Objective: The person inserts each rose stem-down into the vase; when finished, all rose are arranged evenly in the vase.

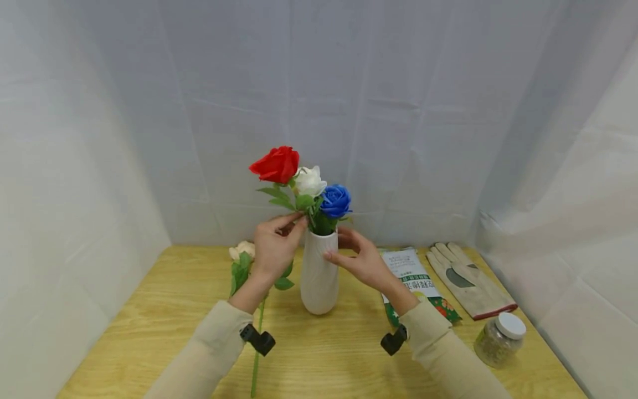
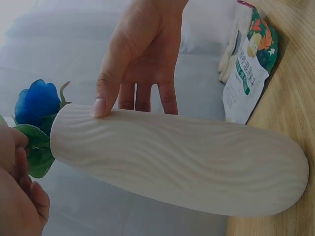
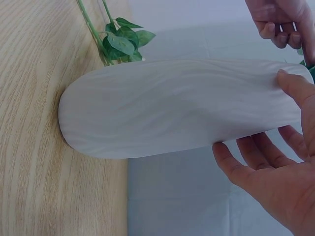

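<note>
A white vase (image 1: 319,274) with a wavy relief stands upright on the table. From its mouth rise a white rose (image 1: 310,181) and a blue rose (image 1: 336,200); a red rose (image 1: 277,164) leans out to the left, highest of the three. Just above the rim, my left hand (image 1: 277,244) pinches the red rose's stem among the leaves between thumb and fingers. My right hand (image 1: 366,260) holds the vase near its top, thumb on the front and fingers around the right side; the right wrist view shows these fingers (image 3: 256,155) against the wall.
A cream rose (image 1: 242,250) with a long green stem lies on the wooden table (image 1: 324,360), left of the vase. To the right are a printed packet (image 1: 408,269), a pair of work gloves (image 1: 466,282) and a white-lidded jar (image 1: 500,341). White curtains (image 1: 349,83) surround the table.
</note>
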Motion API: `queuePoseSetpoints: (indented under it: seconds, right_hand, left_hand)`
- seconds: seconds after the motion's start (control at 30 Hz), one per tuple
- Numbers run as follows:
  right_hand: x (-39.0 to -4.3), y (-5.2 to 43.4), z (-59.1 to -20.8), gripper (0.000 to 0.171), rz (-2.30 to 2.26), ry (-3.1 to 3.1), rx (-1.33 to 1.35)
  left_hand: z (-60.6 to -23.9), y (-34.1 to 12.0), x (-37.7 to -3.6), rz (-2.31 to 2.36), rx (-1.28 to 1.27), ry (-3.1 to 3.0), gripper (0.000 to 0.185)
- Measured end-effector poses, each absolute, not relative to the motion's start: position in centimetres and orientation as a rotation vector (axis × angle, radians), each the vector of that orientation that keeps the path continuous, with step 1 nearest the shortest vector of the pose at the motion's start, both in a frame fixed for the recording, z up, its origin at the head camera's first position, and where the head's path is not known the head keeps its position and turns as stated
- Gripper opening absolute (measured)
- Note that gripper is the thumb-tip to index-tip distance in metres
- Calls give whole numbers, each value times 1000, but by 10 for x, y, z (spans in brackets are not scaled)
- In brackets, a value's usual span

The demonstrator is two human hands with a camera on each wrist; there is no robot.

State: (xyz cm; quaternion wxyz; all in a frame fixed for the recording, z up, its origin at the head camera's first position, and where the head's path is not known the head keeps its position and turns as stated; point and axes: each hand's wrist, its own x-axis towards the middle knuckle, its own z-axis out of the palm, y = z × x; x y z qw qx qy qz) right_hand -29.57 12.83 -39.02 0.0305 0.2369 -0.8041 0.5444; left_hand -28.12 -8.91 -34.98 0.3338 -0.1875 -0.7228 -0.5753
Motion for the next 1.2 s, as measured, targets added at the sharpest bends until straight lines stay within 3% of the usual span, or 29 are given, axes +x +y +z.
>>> queuePoseSetpoints:
  seconds: [1.2]
  right_hand:
    - [-291, 129, -387, 69, 1671, -2457, 777]
  left_hand:
    - [-352, -96, -277, -1519, -478, -2091, 15]
